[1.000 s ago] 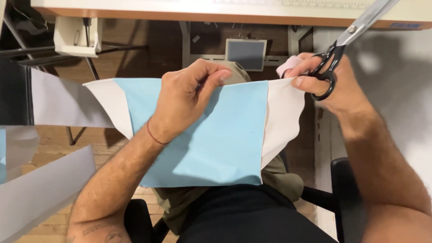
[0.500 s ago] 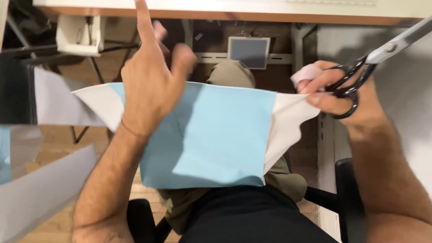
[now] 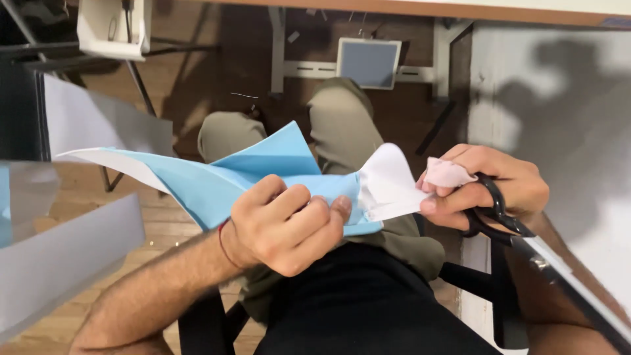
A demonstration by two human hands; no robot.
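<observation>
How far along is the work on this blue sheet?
Already done, it seems: the blue sheet is creased and folded over, its white side showing. In hand: the left hand grips the fold; the right hand pinches the white edge, holding scissors and a pink scrap. No cut is visible yet.

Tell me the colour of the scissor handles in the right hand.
Black. The scissor handles show best in the head view, looped around the fingers of the right hand.
</observation>
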